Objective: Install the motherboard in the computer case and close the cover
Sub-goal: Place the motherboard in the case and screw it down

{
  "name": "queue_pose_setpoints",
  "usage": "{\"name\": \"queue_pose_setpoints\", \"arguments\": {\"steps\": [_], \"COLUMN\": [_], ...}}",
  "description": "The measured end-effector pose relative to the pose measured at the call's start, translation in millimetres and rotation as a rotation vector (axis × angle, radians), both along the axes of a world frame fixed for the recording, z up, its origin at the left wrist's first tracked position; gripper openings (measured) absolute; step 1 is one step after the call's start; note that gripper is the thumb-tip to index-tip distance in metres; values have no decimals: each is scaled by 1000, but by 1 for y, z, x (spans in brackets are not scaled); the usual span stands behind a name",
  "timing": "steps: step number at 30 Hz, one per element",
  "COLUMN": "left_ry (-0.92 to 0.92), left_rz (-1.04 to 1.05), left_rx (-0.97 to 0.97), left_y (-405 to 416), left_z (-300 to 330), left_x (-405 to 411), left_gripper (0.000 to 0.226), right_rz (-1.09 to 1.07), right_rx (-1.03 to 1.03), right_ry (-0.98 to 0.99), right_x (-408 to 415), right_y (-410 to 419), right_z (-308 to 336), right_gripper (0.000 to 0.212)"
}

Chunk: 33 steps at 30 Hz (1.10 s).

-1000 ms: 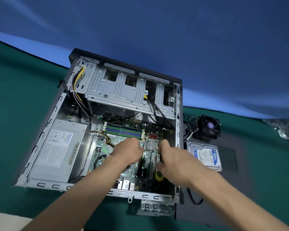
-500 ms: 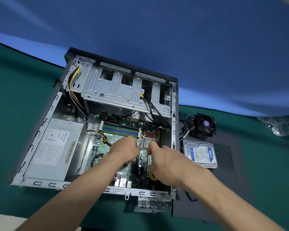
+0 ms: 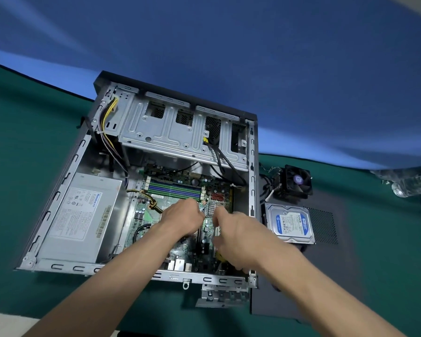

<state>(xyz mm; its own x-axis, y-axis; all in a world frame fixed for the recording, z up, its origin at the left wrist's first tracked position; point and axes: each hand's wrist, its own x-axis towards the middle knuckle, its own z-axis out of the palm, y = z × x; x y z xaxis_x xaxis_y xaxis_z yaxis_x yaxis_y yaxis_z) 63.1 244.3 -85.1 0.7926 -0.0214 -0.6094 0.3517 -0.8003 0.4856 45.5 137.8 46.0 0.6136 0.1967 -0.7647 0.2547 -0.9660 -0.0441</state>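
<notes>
Hands reach into the open computer case (image 3: pixel 58 190) above the motherboard (image 3: pixel 178 188): left hand (image 3: pixel 182 218) and right hand (image 3: pixel 238 235) curled, grip contents unclear

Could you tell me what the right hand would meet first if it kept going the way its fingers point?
Probably the small silver heatsink on the motherboard: the right hand points up-left toward it, fingertips just short. Depth is unclear, so it may already touch.
</notes>
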Motion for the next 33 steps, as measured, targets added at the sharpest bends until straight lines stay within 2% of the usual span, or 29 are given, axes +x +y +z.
{"name": "queue_pose_setpoints", "arguments": {"steps": [2, 6, 10, 13, 17, 20, 24, 28, 29, 31, 33], "left_ry": [1, 17, 14, 22, 8, 14, 16, 20, 21, 22, 21], "left_rz": [4, -12, -7, -9, 7, 4, 17, 21, 24, 33, 29], "left_rx": [-10, -9, -18, -28, -45, -45, -59, -60, -59, -64, -63], "left_y": [0, 0, -1, -1, 0, 0, 1, 1, 1, 0, 1], "left_z": [-1, 0, -1, 0, -1, 1, 0, 1, 1, 0, 0], "left_x": [0, 0, 0, 0, 0, 0, 0, 0, 0, 1, 1], "left_gripper": [28, 27, 28, 27, 25, 24, 28, 27, 27, 28, 27], "right_rz": [34, -21, 0, -47, 10, -18, 46, -107, -102, 8, 50], "right_rx": [-56, -17, -87, -15, -84, -40, -155, -3, 0, -74, -131], "right_ry": [-100, 33, -75, 27, -105, 14, -141, 88, 68, -95, -141], "right_x": [0, 1, 1, 2, 0, 0, 1, 9, 7, 4, 6], "right_y": [-1, 2, 0, 0, -3, 3, 5, 1, 1, -1, -4], "right_z": [-2, 2, 0, 4, 2, 4, -2, 4, 4, -2, -3], "right_gripper": [36, 48, 47, 51, 40, 44, 45, 40, 35, 29, 34]}}
